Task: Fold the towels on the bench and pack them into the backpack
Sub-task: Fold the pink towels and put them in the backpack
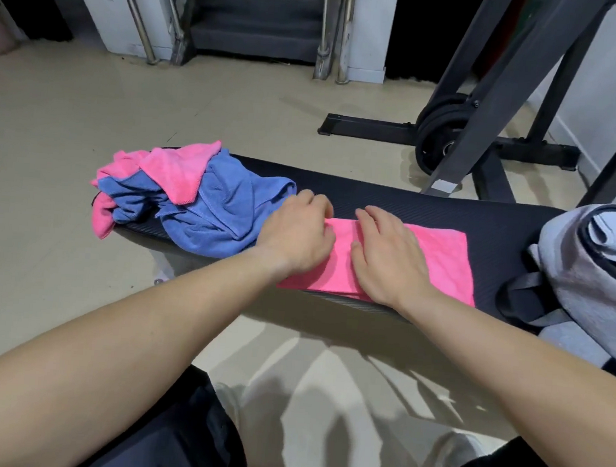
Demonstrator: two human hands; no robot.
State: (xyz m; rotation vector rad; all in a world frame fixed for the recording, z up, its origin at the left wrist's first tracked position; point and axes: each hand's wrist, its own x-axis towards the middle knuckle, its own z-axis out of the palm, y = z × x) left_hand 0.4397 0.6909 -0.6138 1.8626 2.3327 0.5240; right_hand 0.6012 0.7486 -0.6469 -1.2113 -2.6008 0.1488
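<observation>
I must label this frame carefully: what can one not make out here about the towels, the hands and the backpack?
Head view only:
1. The towel pile is crumpled, so its folds hide how many towels it holds.
2. The backpack is cut off by the right edge; its contents are unseen.
3. The left hand hides its own fingertips, so its grip on the pink towel is unclear.

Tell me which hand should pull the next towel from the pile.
Left, probably: the left hand lies beside the pile, while the right hand rests nearer the backpack.

Towel heap [198, 199] left on bench [412, 204], flat towel [441, 258] middle, backpack [590, 277] right
</observation>
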